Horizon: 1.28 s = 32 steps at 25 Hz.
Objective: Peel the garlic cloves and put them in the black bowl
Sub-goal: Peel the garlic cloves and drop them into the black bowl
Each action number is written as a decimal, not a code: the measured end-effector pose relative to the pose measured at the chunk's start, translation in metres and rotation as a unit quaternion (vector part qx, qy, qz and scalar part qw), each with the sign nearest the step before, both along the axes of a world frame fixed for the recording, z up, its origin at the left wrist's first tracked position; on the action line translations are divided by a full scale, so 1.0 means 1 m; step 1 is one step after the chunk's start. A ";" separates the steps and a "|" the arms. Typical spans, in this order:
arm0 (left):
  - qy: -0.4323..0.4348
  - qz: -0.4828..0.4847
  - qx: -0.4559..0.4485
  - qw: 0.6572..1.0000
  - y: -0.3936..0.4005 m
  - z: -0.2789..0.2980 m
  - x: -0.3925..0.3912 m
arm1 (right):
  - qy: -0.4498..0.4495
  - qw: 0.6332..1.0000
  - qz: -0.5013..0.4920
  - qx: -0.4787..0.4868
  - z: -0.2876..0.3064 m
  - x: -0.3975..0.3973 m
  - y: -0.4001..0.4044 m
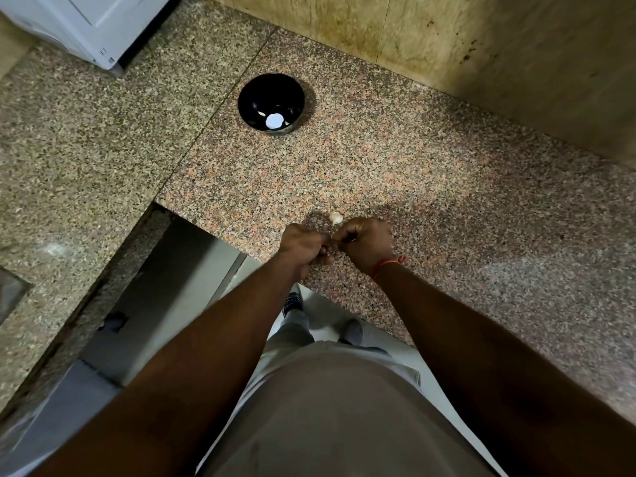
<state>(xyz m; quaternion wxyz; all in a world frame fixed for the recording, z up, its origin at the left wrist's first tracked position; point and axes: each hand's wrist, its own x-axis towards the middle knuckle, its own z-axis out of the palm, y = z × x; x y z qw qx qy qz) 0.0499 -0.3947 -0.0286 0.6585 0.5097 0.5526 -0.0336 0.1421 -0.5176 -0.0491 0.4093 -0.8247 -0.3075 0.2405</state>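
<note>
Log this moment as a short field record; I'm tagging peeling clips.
surface: granite counter
bowl: black, far from the hands, something white inside
left hand: fingers curled, meets the right hand
right hand: fingers curled, red thread at the wrist
held item: hidden between the fingertips
loose garlic: on the counter just beyond the hands

No text, label, brand, number or sign can be read anywhere in the head view.
</note>
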 end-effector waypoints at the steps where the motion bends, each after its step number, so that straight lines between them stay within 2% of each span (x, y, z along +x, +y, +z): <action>1: 0.001 -0.001 0.003 1.000 -0.001 0.001 0.001 | -0.001 1.000 -0.002 0.001 0.000 0.000 0.000; 9: -0.010 -0.010 0.000 1.000 -0.002 0.004 -0.003 | 0.022 1.000 0.002 0.003 -0.004 0.001 0.003; 13: -0.031 -0.034 -0.026 0.999 0.005 0.004 -0.007 | 0.105 0.994 -0.005 0.031 0.004 0.004 0.003; 17: -0.037 -0.054 -0.028 0.997 0.011 0.006 -0.006 | 0.270 0.959 -0.054 0.074 0.009 0.004 0.003; 22: -0.036 -0.065 -0.011 0.997 0.011 0.005 -0.003 | 0.369 0.915 -0.102 0.124 0.009 0.004 -0.002; 32: -0.002 -0.060 0.073 0.995 0.010 -0.005 -0.006 | 0.410 0.883 -0.168 0.153 0.004 -0.004 -0.008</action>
